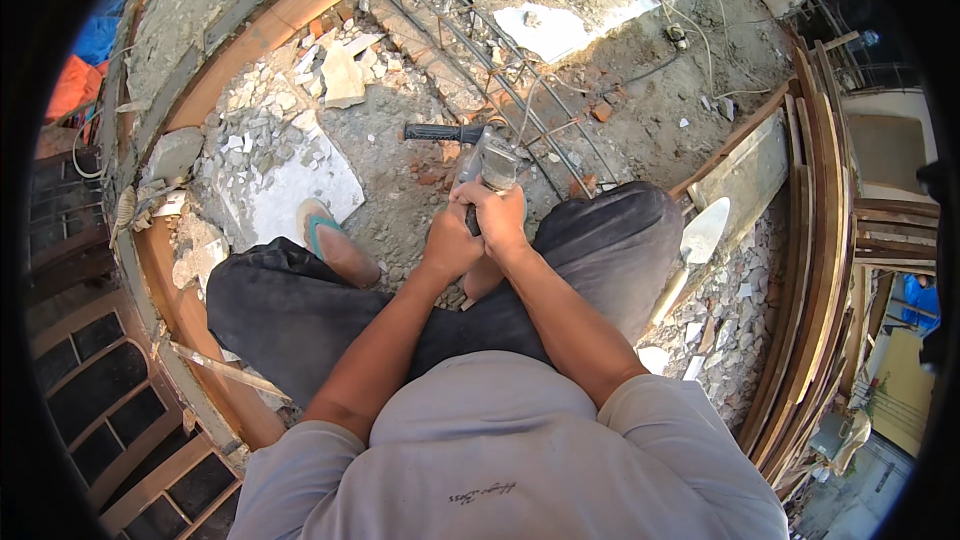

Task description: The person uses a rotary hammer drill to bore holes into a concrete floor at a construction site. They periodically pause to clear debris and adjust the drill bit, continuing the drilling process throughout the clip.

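Note:
A power tool with a worn grey body is in front of me, between my knees. Its ribbed black side handle sticks out to the left, with no hand on it. My right hand is closed around the tool's near end. Against it, a little nearer and to the left, my left hand is closed on the same end. My fingers hide much of the grip, and the tool's exact kind is unclear. A cable runs by its far side.
Steel reinforcing bars lie diagonally beyond the tool. A white slab with broken chips is at the left, beside my sandalled foot. A trowel rests by my right knee. Stacked timber lines the right; wooden planks border the left.

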The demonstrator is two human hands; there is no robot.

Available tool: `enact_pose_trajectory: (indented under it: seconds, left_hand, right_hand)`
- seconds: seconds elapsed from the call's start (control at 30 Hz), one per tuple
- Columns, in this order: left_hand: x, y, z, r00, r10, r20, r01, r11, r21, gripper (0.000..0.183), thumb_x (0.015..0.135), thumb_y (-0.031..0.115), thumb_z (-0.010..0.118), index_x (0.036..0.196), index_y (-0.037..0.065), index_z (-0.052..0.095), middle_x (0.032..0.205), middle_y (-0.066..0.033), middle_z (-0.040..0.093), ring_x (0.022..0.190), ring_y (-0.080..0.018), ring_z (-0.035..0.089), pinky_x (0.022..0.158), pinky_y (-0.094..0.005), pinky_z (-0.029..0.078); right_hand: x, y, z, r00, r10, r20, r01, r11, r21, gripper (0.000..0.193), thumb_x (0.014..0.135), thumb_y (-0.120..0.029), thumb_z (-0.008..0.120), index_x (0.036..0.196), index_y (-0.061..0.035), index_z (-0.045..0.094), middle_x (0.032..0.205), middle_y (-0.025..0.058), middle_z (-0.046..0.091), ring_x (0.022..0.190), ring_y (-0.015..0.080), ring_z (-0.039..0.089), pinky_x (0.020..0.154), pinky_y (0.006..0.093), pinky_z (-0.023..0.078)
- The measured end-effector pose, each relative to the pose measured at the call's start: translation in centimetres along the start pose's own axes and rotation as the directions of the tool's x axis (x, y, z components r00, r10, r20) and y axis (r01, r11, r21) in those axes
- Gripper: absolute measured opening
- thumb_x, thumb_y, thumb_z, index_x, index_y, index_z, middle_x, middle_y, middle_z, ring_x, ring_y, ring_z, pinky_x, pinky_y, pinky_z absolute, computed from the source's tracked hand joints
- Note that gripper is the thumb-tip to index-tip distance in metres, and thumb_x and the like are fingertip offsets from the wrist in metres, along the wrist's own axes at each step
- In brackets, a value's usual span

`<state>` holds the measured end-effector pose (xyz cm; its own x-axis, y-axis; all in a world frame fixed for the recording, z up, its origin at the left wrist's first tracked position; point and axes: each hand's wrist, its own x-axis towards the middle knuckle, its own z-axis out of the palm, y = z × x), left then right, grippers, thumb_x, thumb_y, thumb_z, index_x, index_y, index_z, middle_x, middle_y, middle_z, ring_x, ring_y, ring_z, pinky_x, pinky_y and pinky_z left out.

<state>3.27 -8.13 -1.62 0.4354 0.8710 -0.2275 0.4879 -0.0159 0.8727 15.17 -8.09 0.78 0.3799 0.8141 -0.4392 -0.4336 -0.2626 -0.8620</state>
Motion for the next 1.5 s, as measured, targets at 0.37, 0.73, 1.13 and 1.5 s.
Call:
enact_pose_trajectory:
  seconds: [0.37,0.73,1.13,1.5]
  left_hand:
    - [1.1,1.6,1.2,0.999,0.013,-0.041,-0.011,0.999,0.049,0.093,0.085,0.02,0.084,0.17,0.009,0.048,0.139,-0.0284,0.073,0.128,-0.0483,0.07,0.107,-0.0516,0.057]
    - [5.8,-0.8,2.8,0.998,-0.008,-0.061,0.013,0.996,0.088,0.074,0.087,0.017,0.083,0.154,0.0,0.057,0.112,-0.0304,0.079,0.106,-0.0495,0.077,0.092,-0.0524,0.06]
    - [2.7,-0.5,0.5,0.995,0.015,-0.102,-0.02,0.999,-0.044,0.048,0.087,0.019,0.082,0.123,-0.009,0.066,0.104,-0.0285,0.08,0.098,-0.0402,0.081,0.084,-0.0488,0.059]
    - [0.6,2.1,-0.3,0.985,0.146,-0.089,-0.131,0.98,0.152,0.061,0.086,0.019,0.083,0.141,-0.002,0.065,0.106,-0.028,0.08,0.099,-0.0483,0.078,0.083,-0.0516,0.061]
  right_hand:
    - [1.5,-0.6,-1.7,0.994,0.086,0.066,-0.091,0.993,0.076,0.006,0.083,0.005,0.07,0.087,0.0055,0.074,0.087,0.0127,0.078,0.084,0.0227,0.074,0.084,0.0368,0.058]
    - [7.3,1.7,-2.7,0.988,0.145,0.057,-0.148,0.988,0.054,0.004,0.081,0.0,0.077,0.084,0.0004,0.074,0.09,0.0115,0.079,0.082,0.02,0.073,0.079,0.0361,0.057]
    - [2.9,0.5,0.6,0.995,0.079,-0.067,-0.077,0.997,0.03,0.005,0.082,-0.003,0.077,0.079,0.0,0.073,0.079,0.0085,0.076,0.072,0.0164,0.07,0.07,0.0337,0.054]
    - [0.0,-1.4,-0.3,0.998,-0.004,0.056,-0.006,0.984,0.178,0.006,0.083,0.002,0.073,0.078,0.0032,0.071,0.076,0.0076,0.071,0.072,0.0179,0.066,0.072,0.0352,0.053]
